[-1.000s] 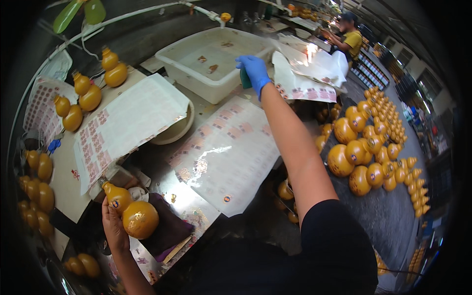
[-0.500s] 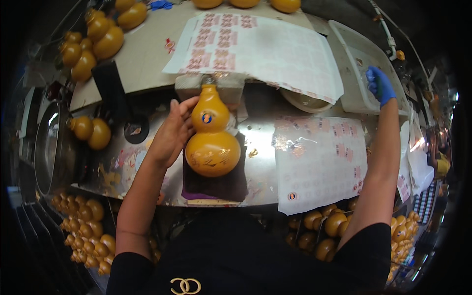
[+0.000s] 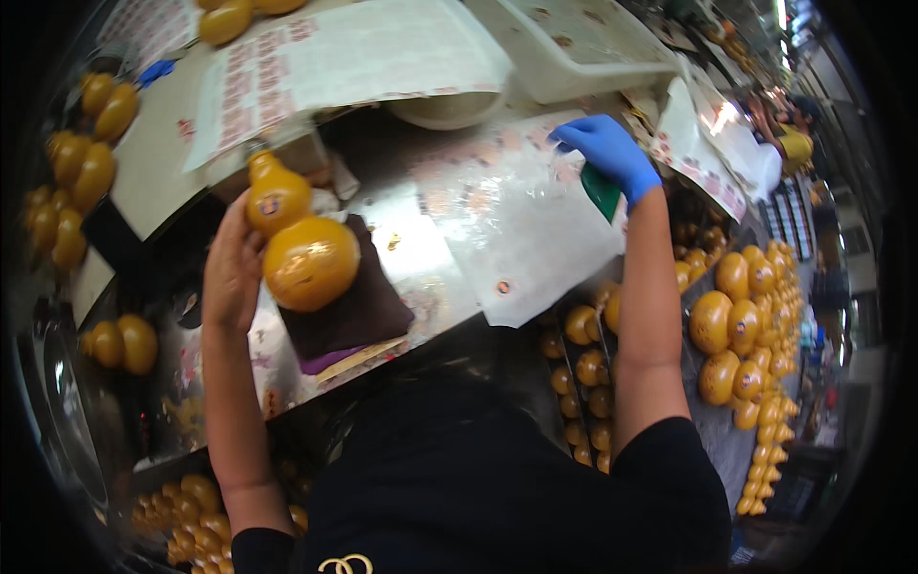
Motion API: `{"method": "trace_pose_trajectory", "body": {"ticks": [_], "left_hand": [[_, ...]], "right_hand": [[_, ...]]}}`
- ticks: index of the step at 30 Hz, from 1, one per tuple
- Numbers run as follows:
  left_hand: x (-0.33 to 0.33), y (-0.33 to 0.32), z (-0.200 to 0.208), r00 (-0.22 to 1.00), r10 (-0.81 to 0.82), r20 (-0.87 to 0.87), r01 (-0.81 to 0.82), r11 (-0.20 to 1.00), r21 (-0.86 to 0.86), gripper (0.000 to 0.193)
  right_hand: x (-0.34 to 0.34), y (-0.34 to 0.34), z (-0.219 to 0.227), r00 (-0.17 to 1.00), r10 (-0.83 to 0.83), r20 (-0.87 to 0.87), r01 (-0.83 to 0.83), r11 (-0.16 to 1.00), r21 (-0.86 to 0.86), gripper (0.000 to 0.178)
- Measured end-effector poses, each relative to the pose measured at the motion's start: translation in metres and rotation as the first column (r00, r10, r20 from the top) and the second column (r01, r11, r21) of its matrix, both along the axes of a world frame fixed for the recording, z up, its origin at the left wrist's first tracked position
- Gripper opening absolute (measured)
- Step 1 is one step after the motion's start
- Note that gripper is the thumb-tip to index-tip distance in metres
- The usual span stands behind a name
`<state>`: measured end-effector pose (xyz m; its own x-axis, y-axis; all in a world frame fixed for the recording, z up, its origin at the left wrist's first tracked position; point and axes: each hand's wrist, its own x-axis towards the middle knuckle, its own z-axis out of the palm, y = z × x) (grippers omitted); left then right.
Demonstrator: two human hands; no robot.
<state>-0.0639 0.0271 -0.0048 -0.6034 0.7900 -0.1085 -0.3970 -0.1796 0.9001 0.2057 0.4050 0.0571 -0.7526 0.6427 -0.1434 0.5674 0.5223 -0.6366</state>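
A glossy orange-yellow gourd (image 3: 311, 263) with a small round blue sticker on its upper bulb leans on a dark folded cloth (image 3: 378, 311). Its neck rests at a block at the back. My bare left hand (image 3: 232, 273) cups its left side, the fingers partly hidden behind it. In a blue glove, my right hand (image 3: 609, 153) hovers over the sticker sheet (image 3: 521, 244), fingers bent downward. Beneath the palm a flat green piece (image 3: 600, 194), like a scraper, sticks out; the hold on it is partly hidden.
A large printed sheet (image 3: 382, 53) overhangs a white bowl (image 3: 445, 110) at the back. Beyond it is a white plastic tray (image 3: 583, 62). More gourds stand left, below the metal table (image 3: 411, 258) and at right (image 3: 732, 325). A person in yellow (image 3: 794, 143) is far right.
My right hand has come out of the tray toward me, over the sticker sheet, and the green piece now shows. The view has turned right. My left hand stays on the gourd.
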Motion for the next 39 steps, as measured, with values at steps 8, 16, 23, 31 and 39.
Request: {"method": "trace_pose_trajectory", "body": {"ticks": [8, 16, 23, 31, 39], "left_hand": [[0.012, 0.0, 0.018, 0.999, 0.039, -0.007, -0.039, 0.999, 0.0, 0.053], [0.014, 0.005, 0.015, 0.997, 0.072, -0.019, -0.072, 0.997, 0.007, 0.057], [0.015, 0.006, 0.015, 0.995, 0.091, -0.035, -0.092, 0.996, -0.004, 0.055], [0.004, 0.01, 0.012, 0.994, 0.087, 0.068, -0.086, 0.996, -0.024, 0.054], [0.007, 0.012, 0.016, 0.986, 0.127, 0.105, -0.123, 0.992, -0.039, 0.047]], "right_hand": [[-0.109, -0.164, 0.012, 0.946, 0.035, -0.323, -0.211, 0.821, -0.53, 0.029], [-0.178, -0.198, -0.026, 0.927, 0.241, -0.289, -0.359, 0.794, -0.491, 0.064], [-0.187, -0.195, -0.029, 0.921, 0.27, -0.28, -0.378, 0.794, -0.476, 0.064], [-0.181, -0.202, -0.036, 0.913, 0.176, -0.367, -0.37, 0.738, -0.565, 0.057], [-0.184, -0.201, -0.038, 0.911, 0.168, -0.376, -0.368, 0.742, -0.561, 0.053]]}}
